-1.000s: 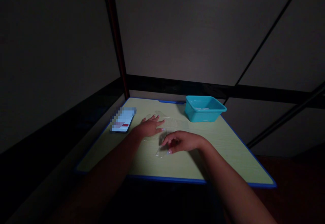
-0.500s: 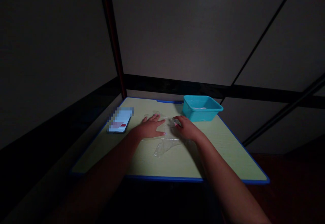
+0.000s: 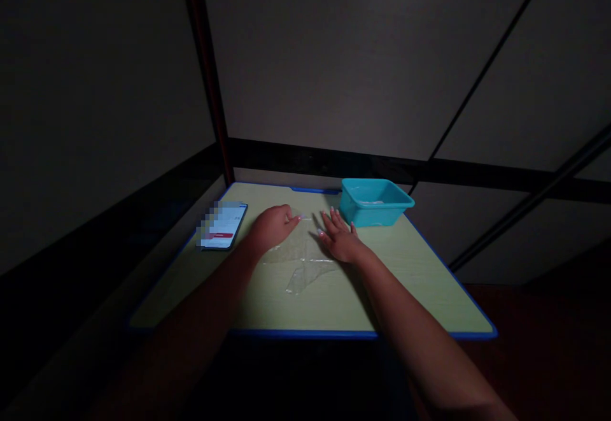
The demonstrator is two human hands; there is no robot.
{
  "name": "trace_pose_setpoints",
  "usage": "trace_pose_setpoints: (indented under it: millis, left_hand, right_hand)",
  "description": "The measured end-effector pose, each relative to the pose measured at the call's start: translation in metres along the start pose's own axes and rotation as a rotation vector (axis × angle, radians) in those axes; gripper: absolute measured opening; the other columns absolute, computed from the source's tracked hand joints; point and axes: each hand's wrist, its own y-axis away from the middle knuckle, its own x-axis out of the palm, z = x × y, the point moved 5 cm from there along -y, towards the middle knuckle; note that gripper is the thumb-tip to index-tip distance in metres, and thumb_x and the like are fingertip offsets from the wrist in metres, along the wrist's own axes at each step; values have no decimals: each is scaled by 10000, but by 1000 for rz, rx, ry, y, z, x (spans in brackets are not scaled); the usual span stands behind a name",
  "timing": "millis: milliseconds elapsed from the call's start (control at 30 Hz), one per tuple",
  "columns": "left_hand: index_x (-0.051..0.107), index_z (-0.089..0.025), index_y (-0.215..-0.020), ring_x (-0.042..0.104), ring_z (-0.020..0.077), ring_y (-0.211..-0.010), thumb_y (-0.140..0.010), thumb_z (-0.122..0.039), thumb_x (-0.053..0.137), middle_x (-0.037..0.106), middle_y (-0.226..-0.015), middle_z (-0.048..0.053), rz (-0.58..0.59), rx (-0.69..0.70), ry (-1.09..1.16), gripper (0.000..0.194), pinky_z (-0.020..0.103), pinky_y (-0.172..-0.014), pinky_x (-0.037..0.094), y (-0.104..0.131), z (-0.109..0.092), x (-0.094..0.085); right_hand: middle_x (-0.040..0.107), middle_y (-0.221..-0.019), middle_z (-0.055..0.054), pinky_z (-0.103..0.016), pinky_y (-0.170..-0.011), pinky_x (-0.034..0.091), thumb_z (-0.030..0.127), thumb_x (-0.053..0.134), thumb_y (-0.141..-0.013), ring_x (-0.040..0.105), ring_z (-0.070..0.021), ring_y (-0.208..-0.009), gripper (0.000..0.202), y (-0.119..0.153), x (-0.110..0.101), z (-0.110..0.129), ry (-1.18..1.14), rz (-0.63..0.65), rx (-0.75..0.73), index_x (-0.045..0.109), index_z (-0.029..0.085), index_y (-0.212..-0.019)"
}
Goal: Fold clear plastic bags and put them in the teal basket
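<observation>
A thin, clear plastic bag [image 3: 300,249] lies spread on the pale table, with fold lines across it and a strip pointing toward me. At its far left part, my left hand [image 3: 273,227] is closed, thumb against curled fingers, pinching the film. My right hand [image 3: 341,241] rests palm down at the bag's right side, with fingers spread and pointing away from me. Part of the bag's right side is hidden beneath that hand.
A turquoise plastic basket [image 3: 382,215] stands at the table's back right, with something pale inside. A phone [image 3: 229,227] with its screen lit lies at the left. The table [image 3: 405,300] has a blue edge, and walls rise behind and to the left.
My left hand has gone from flat with spread fingers to a closed pinch on the bag. My right hand's fingers have straightened and spread out. The view has shifted slightly.
</observation>
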Motion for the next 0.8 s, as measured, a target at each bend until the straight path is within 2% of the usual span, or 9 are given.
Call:
trace_pose_setpoints:
  millis: [67, 133, 200, 267, 467, 633, 800]
  left_hand:
    - [626, -151, -831, 579, 195, -722, -843, -504, 409, 647, -787, 74, 88, -46, -3, 414, 279, -609, 390, 2, 1, -1]
    - [619, -154, -767, 566, 186, -680, -798, -539, 460, 638, -739, 61, 213, -12, -18, 417, 267, -565, 355, 5, 0, 4]
    - [617, -160, -755, 560, 172, -662, -750, -536, 521, 636, -733, 46, 334, 40, -19, 388, 252, -547, 336, 10, -3, 12]
    - [617, -169, -777, 559, 162, -662, -704, -519, 575, 637, -756, 32, 408, 91, -7, 360, 241, -541, 330, 15, -7, 19]
    - [610, -176, -803, 569, 196, -812, -599, -518, 692, 631, -882, 49, 453, 283, -78, 407, 242, -648, 379, 28, -29, 31]
    - [622, -158, -863, 577, 226, -830, -619, -483, 707, 630, -924, 83, 464, 242, -220, 416, 270, -652, 383, 35, -38, 29]
    - [624, -173, -798, 571, 196, -832, -649, -351, 722, 630, -874, 44, 536, 282, -135, 252, 240, -652, 377, 36, -38, 34]
  right_hand:
    - [-118, -1509, -57, -546, -1058, 81, 494, 182, -928, -83, -230, -1378, 625, -1, 1, -1, 11, -11, 1, -3, 224, -1461]
    - [-115, -1510, -63, -549, -1057, 79, 500, 176, -926, -73, -229, -1379, 631, -1, 3, -1, 17, 14, 6, -11, 221, -1460]
    - [-111, -1510, -74, -552, -1055, 70, 513, 182, -920, -71, -227, -1380, 648, 0, 6, 0, 19, 61, 9, -25, 218, -1458]
    - [-107, -1510, -79, -554, -1053, 65, 525, 190, -914, -75, -227, -1379, 661, 0, 9, 0, 25, 106, 10, -35, 221, -1457]
    - [-73, -1517, -72, -577, -1043, 52, 537, 181, -911, -62, -227, -1382, 648, -1, 13, 2, 35, 144, 1, -14, 245, -1457]
    - [-53, -1518, -80, -593, -1038, 56, 542, 204, -907, -44, -235, -1383, 653, -2, 14, 2, 33, 142, 7, 26, 241, -1459]
    - [-62, -1516, -84, -589, -1038, 52, 560, 196, -903, -51, -234, -1382, 662, -2, 13, 2, 31, 156, 10, 20, 244, -1458]
